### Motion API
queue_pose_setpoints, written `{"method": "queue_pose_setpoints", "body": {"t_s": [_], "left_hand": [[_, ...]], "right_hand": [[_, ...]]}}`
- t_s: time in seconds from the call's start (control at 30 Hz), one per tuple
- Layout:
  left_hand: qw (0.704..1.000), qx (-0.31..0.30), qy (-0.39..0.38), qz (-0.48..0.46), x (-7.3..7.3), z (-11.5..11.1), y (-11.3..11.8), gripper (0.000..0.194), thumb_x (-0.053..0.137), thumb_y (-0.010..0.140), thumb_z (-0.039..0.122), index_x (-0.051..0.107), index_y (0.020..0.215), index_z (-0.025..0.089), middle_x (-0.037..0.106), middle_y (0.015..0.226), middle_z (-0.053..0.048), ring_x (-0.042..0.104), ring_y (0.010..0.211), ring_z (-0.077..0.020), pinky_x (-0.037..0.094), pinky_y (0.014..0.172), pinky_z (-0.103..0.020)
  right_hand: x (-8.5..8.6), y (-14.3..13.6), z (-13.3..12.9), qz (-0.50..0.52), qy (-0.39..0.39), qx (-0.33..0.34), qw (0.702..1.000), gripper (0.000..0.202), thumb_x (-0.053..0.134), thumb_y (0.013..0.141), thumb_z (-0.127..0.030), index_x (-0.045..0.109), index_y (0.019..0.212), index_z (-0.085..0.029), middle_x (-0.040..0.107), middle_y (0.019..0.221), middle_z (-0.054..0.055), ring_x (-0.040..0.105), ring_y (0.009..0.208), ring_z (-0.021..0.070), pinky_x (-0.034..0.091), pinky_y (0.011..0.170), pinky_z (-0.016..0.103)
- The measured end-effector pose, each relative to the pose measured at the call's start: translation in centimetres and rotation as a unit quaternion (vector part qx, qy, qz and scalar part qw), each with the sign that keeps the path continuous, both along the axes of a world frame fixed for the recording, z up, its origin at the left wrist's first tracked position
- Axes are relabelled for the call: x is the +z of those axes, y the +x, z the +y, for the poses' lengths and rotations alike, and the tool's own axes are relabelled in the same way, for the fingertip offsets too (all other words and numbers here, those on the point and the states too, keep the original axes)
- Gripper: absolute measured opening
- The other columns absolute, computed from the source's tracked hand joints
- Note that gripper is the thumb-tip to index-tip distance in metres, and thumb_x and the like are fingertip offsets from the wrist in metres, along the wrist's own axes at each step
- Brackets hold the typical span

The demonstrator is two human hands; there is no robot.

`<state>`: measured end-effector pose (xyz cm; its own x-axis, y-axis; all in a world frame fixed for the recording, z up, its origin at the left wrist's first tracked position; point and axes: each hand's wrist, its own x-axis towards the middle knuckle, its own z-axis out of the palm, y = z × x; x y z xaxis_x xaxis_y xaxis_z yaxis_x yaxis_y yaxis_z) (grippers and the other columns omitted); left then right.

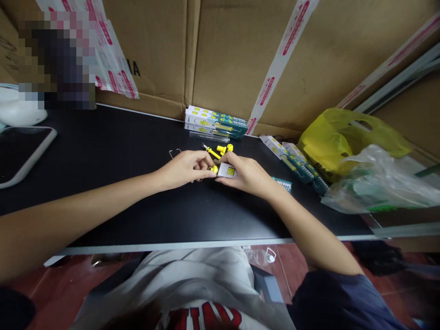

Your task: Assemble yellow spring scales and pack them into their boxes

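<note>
My left hand (187, 169) is closed, thumb and fingertips pinched on a small yellow plastic part (214, 169). Right against that part is a narrow cardboard box (227, 170), its white end with a yellow square print facing left. My right hand (247, 173) grips this box, covering most of its length. Just beyond my fingers lie a yellow rod with a clear tip (212, 151) and several loose yellow plastic pieces (225, 148). A bent metal wire hook (174, 152) rests behind my left hand.
Stacked printed boxes (216, 121) stand at the back, a clear tube (209, 137) before them. More boxes (295, 162) lie to the right, beside a yellow plastic bag (330, 137) and a clear bag (381, 183). At far left is a phone (25, 151). Cardboard (233, 55) walls the black table (206, 220).
</note>
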<state>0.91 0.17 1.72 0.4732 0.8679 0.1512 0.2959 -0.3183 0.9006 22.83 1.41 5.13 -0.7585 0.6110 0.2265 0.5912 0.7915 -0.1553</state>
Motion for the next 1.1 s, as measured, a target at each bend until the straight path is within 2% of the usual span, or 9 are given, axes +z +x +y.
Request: {"method": "queue_pose_setpoints", "body": {"t_s": [0.2, 0.27, 0.37, 0.47, 0.57, 0.7, 0.8, 0.9, 1.1], "left_hand": [[0.999, 0.015, -0.027, -0.037, -0.1, -0.2, 0.5, 0.027, 0.07, 0.076, 0.036, 0.06, 0.091, 0.015, 0.055, 0.068, 0.001, 0.055, 0.059, -0.0102, 0.045, 0.051, -0.023], [0.999, 0.026, 0.008, -0.024, 0.0, -0.1, 0.4, 0.028, 0.072, 0.074, 0.033, 0.06, 0.092, 0.015, 0.059, 0.075, 0.0, 0.056, 0.064, -0.0107, 0.047, 0.058, -0.024], [0.992, 0.031, 0.112, 0.047, 0.3, -0.2, 0.1, 0.022, 0.071, 0.074, 0.027, 0.059, 0.089, 0.016, 0.063, 0.086, -0.002, 0.056, 0.07, -0.0122, 0.047, 0.066, -0.027], [0.96, 0.026, 0.238, 0.145, 0.6, -0.3, -0.3, 0.01, 0.063, 0.081, 0.021, 0.06, 0.09, 0.017, 0.065, 0.088, -0.003, 0.057, 0.078, -0.0158, 0.046, 0.072, -0.029], [0.92, 0.019, 0.329, 0.213, 0.8, -0.4, -0.7, 0.014, 0.053, 0.09, 0.022, 0.065, 0.097, 0.019, 0.068, 0.094, -0.005, 0.058, 0.09, -0.0193, 0.044, 0.078, -0.03], [0.885, 0.036, 0.393, 0.246, 0.8, -0.5, -0.9, 0.026, 0.045, 0.095, 0.03, 0.07, 0.095, 0.021, 0.069, 0.099, -0.006, 0.057, 0.093, -0.0193, 0.043, 0.081, -0.03], [0.856, 0.068, 0.429, 0.28, 0.7, -0.8, -0.7, 0.032, 0.043, 0.096, 0.034, 0.071, 0.088, 0.021, 0.067, 0.092, -0.006, 0.055, 0.084, -0.0179, 0.042, 0.071, -0.028], [0.834, 0.093, 0.468, 0.276, 0.5, -0.9, -0.5, 0.03, 0.047, 0.094, 0.035, 0.071, 0.083, 0.021, 0.062, 0.085, -0.005, 0.051, 0.077, -0.0163, 0.039, 0.064, -0.027], [0.821, 0.092, 0.523, 0.21, 0.5, -1.1, -0.4, 0.025, 0.051, 0.093, 0.029, 0.07, 0.078, 0.019, 0.054, 0.077, -0.003, 0.045, 0.069, -0.0141, 0.038, 0.063, -0.027]], "right_hand": [[0.0, -0.1, 0.0, 0.008, 0.0, 0.001, 1.0, 0.033, 0.065, 0.083, -0.04, 0.05, 0.105, -0.02, 0.069, 0.094, 0.007, 0.065, 0.074, 0.0189, 0.041, 0.06, 0.024], [0.2, 0.0, 0.0, 0.023, -0.007, -0.013, 1.0, 0.034, 0.066, 0.082, -0.039, 0.05, 0.104, -0.02, 0.069, 0.094, 0.006, 0.065, 0.074, 0.0183, 0.041, 0.06, 0.023], [0.5, 0.1, 0.1, 0.033, -0.019, -0.034, 0.999, 0.035, 0.068, 0.079, -0.038, 0.05, 0.103, -0.02, 0.068, 0.091, 0.004, 0.065, 0.073, 0.0177, 0.04, 0.06, 0.023], [0.7, 0.0, 0.1, 0.031, -0.025, -0.035, 0.999, 0.035, 0.068, 0.079, -0.038, 0.05, 0.102, -0.02, 0.068, 0.089, 0.004, 0.064, 0.07, 0.0171, 0.04, 0.059, 0.022], [0.6, 0.0, 0.1, 0.028, -0.028, -0.033, 0.999, 0.033, 0.067, 0.08, -0.038, 0.05, 0.101, -0.02, 0.068, 0.088, 0.004, 0.064, 0.07, 0.0169, 0.04, 0.059, 0.022], [0.4, 0.0, 0.2, 0.027, -0.024, -0.023, 0.999, 0.033, 0.067, 0.08, -0.04, 0.05, 0.102, -0.021, 0.068, 0.091, 0.004, 0.064, 0.071, 0.0171, 0.04, 0.059, 0.022], [0.1, 0.1, 0.2, 0.031, -0.016, -0.007, 0.999, 0.035, 0.067, 0.081, -0.041, 0.05, 0.103, -0.021, 0.069, 0.093, 0.005, 0.064, 0.072, 0.0165, 0.04, 0.06, 0.022], [0.0, 0.2, 0.2, 0.036, -0.015, -0.001, 0.999, 0.035, 0.066, 0.082, -0.042, 0.051, 0.104, -0.02, 0.069, 0.092, 0.004, 0.064, 0.071, 0.016, 0.04, 0.06, 0.022], [0.8, -0.1, -0.4, 0.06, -0.062, 0.018, 0.996, 0.034, 0.068, 0.081, -0.041, 0.054, 0.102, -0.019, 0.068, 0.089, 0.003, 0.063, 0.069, 0.0139, 0.04, 0.061, 0.021]]}}
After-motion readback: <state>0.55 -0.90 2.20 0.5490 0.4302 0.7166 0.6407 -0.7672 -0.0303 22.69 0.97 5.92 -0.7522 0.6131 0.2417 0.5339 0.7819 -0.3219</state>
